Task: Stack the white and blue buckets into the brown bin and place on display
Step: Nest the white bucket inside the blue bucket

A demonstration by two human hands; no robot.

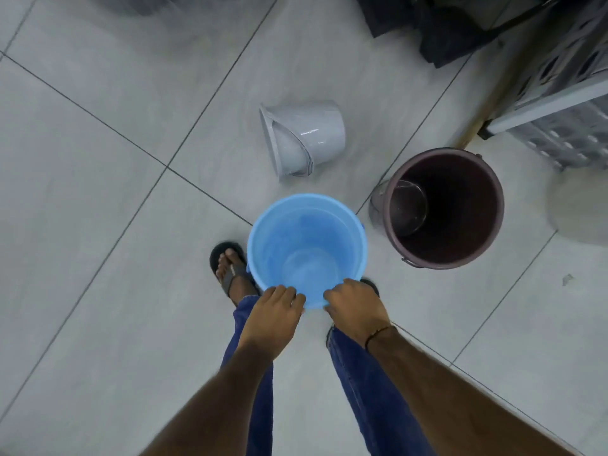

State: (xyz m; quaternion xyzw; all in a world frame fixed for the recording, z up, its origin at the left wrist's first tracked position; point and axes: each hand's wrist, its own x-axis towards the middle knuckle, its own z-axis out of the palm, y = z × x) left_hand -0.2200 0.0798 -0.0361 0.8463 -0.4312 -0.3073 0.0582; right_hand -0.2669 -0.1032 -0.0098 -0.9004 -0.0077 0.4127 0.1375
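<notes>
Both hands, left hand (274,311) and right hand (353,306), have fingers clamped on the near rim of the blue bucket (306,248), upright just left of the brown bin (442,209). White bucket (301,136) lies tipped beyond. Best: lift level, centre over bin, lower straight.

Interior of a shop or storeroom for plastic housewares, seen from above. Evidence: a floor of large pale grey tiles (98,199) with dark joints; 3 loose plastic pails standing or lying directly on it, namely a blue bucket (307,248), a white bucket (301,136) on its side and a brown bin (444,209); stacked grey perforated plastic baskets (566,93) at upper right; dark goods (437,24) piled at the top edge.
</notes>
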